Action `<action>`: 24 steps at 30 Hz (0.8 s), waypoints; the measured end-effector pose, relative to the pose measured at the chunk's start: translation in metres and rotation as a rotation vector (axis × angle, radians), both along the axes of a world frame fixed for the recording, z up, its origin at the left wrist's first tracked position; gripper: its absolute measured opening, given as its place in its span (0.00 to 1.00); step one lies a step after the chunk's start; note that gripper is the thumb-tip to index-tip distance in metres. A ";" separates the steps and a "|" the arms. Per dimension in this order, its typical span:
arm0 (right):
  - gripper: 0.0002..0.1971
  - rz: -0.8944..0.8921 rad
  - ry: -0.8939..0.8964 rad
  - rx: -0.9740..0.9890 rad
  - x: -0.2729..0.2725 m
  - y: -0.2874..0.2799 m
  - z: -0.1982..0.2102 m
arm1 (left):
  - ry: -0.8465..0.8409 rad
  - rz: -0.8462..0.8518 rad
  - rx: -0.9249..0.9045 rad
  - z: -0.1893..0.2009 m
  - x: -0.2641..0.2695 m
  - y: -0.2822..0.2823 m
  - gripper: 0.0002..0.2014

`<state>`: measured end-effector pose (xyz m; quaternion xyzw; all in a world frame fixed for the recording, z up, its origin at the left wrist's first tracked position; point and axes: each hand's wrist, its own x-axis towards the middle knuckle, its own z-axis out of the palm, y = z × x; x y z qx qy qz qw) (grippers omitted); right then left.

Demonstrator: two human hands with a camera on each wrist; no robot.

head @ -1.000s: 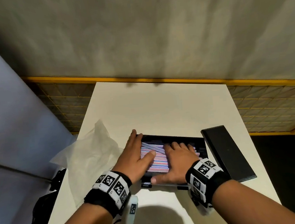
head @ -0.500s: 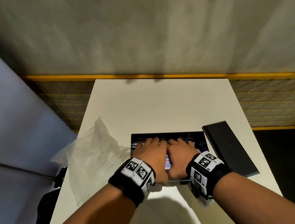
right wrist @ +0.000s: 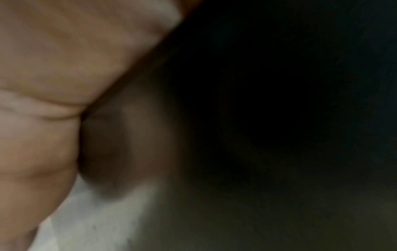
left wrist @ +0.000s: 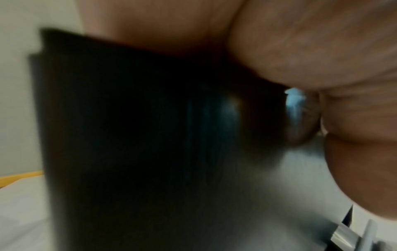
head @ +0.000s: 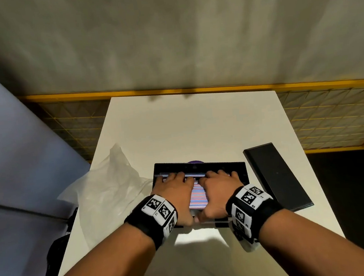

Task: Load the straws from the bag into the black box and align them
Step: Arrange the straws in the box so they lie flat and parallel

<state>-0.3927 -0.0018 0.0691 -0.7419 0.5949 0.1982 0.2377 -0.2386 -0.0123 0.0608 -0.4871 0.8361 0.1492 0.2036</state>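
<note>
Over black box | both hands now flat on straws, fingers straight

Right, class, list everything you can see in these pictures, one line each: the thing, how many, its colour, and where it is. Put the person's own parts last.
black box: one, black, middle of the table, open.
straws: many, too packed to count, pink, blue and white, lying inside the black box between the hands.
bag: one, clear whitish plastic, crumpled on the table left of the box.
lid: one, black, flat on the table right of the box.
table: one, white, under everything.
purple thing: one, just behind the box, mostly hidden.
wristbands: two, black with black-and-white markers, one on each wrist.
left hand: one, fingers lying over the straws at the left.
right hand: one, fingers lying over the straws at the right.
</note>
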 end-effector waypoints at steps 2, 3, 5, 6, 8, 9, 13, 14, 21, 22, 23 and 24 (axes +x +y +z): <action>0.47 -0.025 -0.026 0.020 0.001 0.001 0.000 | -0.015 0.007 0.046 -0.001 0.000 -0.001 0.50; 0.46 -0.033 -0.029 0.029 0.001 0.002 0.000 | -0.014 0.010 0.057 -0.003 0.000 -0.001 0.50; 0.45 -0.036 -0.020 0.026 0.001 0.004 0.000 | 0.012 0.006 0.040 -0.005 0.001 0.000 0.48; 0.44 -0.035 -0.013 0.015 0.002 0.005 0.000 | 0.024 0.005 0.027 -0.005 0.001 0.001 0.47; 0.43 -0.028 0.007 -0.022 0.003 0.009 -0.001 | 0.038 0.008 0.019 -0.005 0.002 0.004 0.45; 0.43 -0.028 0.016 -0.042 0.004 0.010 -0.002 | 0.043 0.012 0.012 -0.004 0.002 0.005 0.44; 0.42 -0.067 0.024 -0.069 0.003 0.015 -0.002 | 0.025 0.021 -0.037 -0.002 0.001 0.011 0.40; 0.42 -0.064 0.023 -0.072 0.003 0.016 -0.002 | 0.014 0.024 -0.049 -0.002 0.000 0.013 0.40; 0.35 -0.064 0.004 -0.092 0.008 0.021 -0.005 | 0.016 0.032 -0.047 -0.003 0.002 0.018 0.38; 0.35 -0.067 0.004 -0.098 0.008 0.022 -0.005 | 0.021 0.031 -0.049 -0.003 0.002 0.018 0.38; 0.36 -0.068 0.005 -0.095 0.008 0.022 -0.005 | 0.024 0.031 -0.046 -0.003 0.002 0.018 0.38; 0.37 -0.067 0.004 -0.087 0.009 0.022 -0.006 | 0.027 0.032 -0.043 -0.003 0.002 0.018 0.38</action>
